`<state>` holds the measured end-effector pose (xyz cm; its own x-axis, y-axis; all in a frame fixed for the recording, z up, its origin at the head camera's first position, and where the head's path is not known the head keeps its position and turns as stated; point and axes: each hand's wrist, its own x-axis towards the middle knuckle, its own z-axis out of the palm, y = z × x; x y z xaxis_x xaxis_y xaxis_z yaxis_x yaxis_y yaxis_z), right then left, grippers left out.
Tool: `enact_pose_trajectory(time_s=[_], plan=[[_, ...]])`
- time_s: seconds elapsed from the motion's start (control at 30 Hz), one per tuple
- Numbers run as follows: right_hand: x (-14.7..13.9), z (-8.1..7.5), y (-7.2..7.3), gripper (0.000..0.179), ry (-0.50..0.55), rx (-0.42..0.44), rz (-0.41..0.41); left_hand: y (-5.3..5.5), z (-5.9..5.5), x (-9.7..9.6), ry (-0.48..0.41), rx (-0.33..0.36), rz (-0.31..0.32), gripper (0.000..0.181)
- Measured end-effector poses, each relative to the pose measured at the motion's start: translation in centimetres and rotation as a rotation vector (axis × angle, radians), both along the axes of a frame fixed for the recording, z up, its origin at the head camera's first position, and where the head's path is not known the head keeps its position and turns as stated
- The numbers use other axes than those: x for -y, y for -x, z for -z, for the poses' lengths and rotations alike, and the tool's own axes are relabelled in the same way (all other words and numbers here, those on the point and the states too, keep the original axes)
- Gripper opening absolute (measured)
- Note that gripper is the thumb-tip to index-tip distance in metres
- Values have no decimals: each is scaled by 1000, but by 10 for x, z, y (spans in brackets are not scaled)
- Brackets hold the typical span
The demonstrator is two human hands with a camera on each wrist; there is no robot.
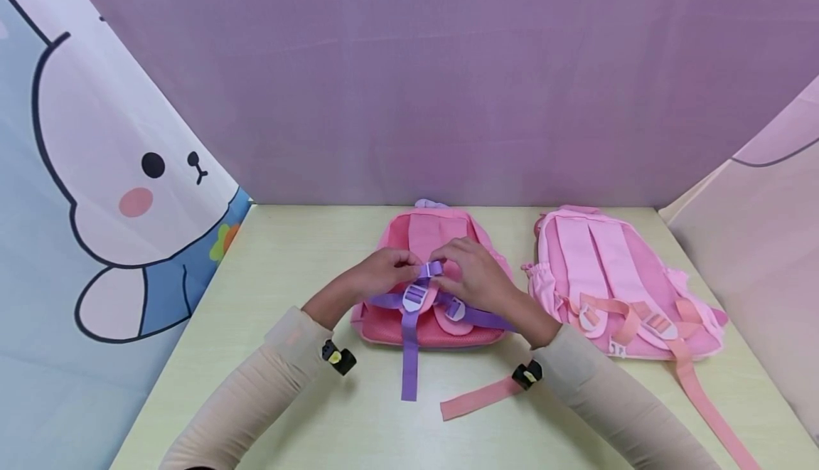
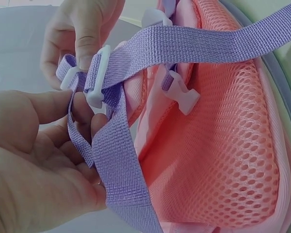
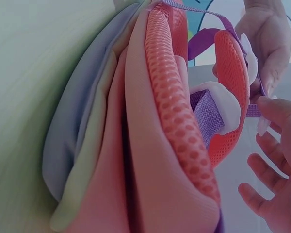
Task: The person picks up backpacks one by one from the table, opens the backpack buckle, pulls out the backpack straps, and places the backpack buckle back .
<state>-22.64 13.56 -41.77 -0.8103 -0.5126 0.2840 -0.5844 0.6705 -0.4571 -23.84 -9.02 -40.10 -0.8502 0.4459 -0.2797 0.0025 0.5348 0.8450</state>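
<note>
A pink backpack (image 1: pixel 441 232) lies with its shoulder straps facing up. Over its middle, my left hand (image 1: pixel 384 272) pinches a narrow purple strap (image 2: pixel 80 148) between thumb and finger. My right hand (image 1: pixel 473 274) pinches the looped end of that strap beside a small white slider (image 2: pixel 72 77). Larger white buckles (image 1: pixel 415 298) join wide purple webbing (image 2: pixel 128 179) to the padded straps. In the left wrist view a white side-release clip (image 2: pixel 183 94) hangs by the mesh back panel (image 2: pixel 233 145). The right wrist view shows my right hand's other fingers (image 3: pixel 269 167) spread.
To the right lies a second, paler pink backpack (image 1: pixel 601 271) with salmon straps (image 1: pixel 704 399). One salmon strap end (image 1: pixel 476 399) reaches under my right wrist. A purple cloth wall (image 1: pixel 448 86) stands behind the table (image 1: pixel 288 242), and a rabbit-print cloth (image 1: pixel 128 242) at left.
</note>
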Motion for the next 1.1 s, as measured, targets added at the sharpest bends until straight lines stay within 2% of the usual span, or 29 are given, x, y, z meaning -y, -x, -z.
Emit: enact_pose_trajectory(time_s=[0.4,1.1], plan=[[2,-1,-1,33,12,3,-7,1,-1,-1,34,0,-2,14],[4,0,-1,34,25,-5,-14,0,-4,-3,35,-1,1,14]])
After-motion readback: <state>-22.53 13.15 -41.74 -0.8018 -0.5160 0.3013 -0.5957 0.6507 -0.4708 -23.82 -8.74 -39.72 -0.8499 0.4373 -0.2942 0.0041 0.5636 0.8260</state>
